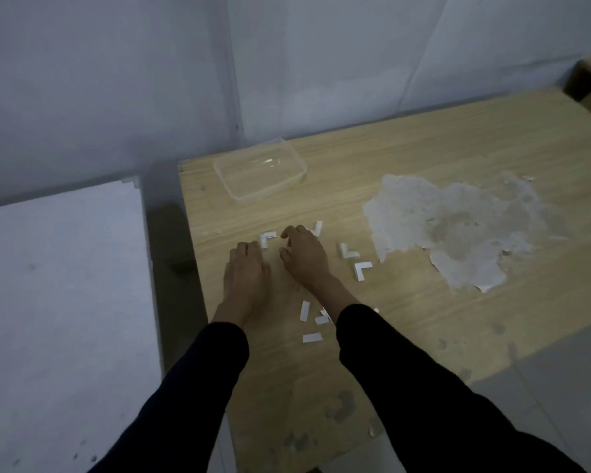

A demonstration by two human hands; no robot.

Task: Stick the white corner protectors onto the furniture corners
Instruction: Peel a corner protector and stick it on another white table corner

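White and L-shaped, four corner protectors (pixel 362 269) lie loose on the pale wood-grain bench (pixel 423 148); two sit close together right of the hands, one pokes out from behind the right grip (pixel 304 254), and one lies at the fingertips of the left grip (pixel 244 271); small white strips (pixel 312 337) are scattered between the dark sleeves (pixel 219 370); both grips hover palm-down side by side with fingers curled toward the wood; the left one's fingertips meet the nearest protector, but I cannot tell whether they pinch it or only touch it; the right one's fingers are bent under, and what they hold, if anything, is hidden; a clear plastic tub (pixel 260 172) stands near the bench's far left corner; a ragged white patch (pixel 458 227) spreads to the right; the left bench edge drops to a narrow gap beside a white surface (pixel 62 285); bare wood runs toward the wall and along the near edge
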